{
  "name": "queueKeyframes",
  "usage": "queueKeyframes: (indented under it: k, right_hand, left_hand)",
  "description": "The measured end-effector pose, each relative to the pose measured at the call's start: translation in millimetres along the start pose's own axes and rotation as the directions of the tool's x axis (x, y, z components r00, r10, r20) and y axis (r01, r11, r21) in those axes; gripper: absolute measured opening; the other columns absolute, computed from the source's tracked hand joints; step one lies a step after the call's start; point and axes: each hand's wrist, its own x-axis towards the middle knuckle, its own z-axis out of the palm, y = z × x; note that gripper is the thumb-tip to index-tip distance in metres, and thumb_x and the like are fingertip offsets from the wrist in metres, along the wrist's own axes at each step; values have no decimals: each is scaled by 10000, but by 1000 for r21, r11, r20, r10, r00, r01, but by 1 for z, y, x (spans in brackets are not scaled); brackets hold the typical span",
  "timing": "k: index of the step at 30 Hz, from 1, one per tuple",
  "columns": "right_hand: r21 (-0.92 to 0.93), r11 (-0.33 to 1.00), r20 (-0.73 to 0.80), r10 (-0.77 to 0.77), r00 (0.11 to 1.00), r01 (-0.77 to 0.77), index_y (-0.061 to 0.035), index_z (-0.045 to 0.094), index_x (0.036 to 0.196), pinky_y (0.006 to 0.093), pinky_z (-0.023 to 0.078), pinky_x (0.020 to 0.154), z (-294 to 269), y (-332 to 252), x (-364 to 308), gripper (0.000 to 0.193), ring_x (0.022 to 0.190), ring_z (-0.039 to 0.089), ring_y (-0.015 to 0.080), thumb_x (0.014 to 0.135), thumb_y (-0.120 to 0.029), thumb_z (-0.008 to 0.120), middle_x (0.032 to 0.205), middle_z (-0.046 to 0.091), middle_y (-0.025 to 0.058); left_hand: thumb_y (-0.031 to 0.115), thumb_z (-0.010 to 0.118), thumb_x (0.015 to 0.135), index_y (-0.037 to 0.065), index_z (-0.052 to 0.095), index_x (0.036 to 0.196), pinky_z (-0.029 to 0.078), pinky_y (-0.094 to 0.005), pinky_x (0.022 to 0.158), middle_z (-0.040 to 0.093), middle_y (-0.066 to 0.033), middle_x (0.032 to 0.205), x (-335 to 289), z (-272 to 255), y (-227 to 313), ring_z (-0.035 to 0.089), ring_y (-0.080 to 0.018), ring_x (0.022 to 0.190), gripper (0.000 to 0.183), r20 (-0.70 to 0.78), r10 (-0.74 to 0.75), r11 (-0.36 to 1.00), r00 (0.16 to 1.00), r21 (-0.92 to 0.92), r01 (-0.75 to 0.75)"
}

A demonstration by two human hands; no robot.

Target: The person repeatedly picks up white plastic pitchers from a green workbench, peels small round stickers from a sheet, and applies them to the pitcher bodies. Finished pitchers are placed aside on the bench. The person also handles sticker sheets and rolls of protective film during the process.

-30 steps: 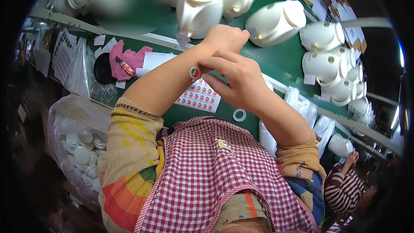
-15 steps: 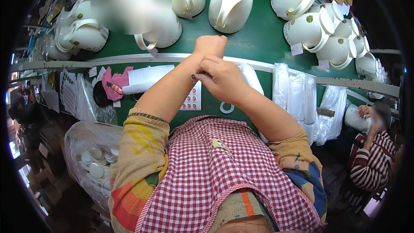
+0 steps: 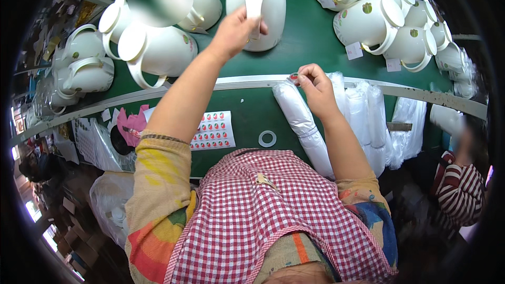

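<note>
At the top middle stands a white jug (image 3: 273, 10) upright on the green surface, its handle toward me. My left hand (image 3: 233, 34) is closed around that handle. Lower and to the right, my right hand (image 3: 319, 90) pinches a small red and green sticker (image 3: 294, 77) between thumb and finger, above the pale rail (image 3: 247, 82). A sheet of matching red and green stickers (image 3: 214, 129) lies by my left forearm, partly covered by it. Beside the sheet rests a white ring (image 3: 267, 138).
More white jugs crowd the left (image 3: 168, 50) and right (image 3: 360, 21) of the green surface (image 3: 302, 47). Bundles of clear plastic bags (image 3: 302, 129) lie at the right. Pink cloth (image 3: 132, 121) sits at the left. A person in striped sleeves (image 3: 462, 192) is far right.
My hands have moved apart: the left has gone up onto the jug's handle, the right has shifted right with a sticker. The view has turned, and the sticker sheet shows more fully.
</note>
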Motion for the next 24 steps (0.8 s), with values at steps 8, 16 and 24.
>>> queueKeyframes:
  k: [8,16,24]
  right_hand:
    - [-302,952,160,100,982,-48,-6,571,879,268,432,658,-14,-24,32,107,717,507,111,872,-112,588,781,561,33]
    - [-469,874,246,266,932,-126,-39,651,884,332,483,684,14,-23,72,142,728,613,200,833,-164,607,789,666,94]
    - [-711,701,186,117,976,51,-109,687,891,415,513,713,28,-33,81,154,783,662,314,813,-209,601,836,694,124]
  left_hand:
    - [183,500,985,14,526,1072,543,-354,760,616,-69,831,30,32,26,648,-215,798,192,-135,-220,897,966,-416,147]
    - [150,585,911,21,547,1102,545,-425,625,594,-132,845,71,25,-34,629,-286,709,234,-108,-273,764,956,-628,148]
    - [194,606,911,38,547,1110,533,-453,594,592,-134,840,74,32,-28,627,-294,690,260,-92,-270,792,958,-587,167]
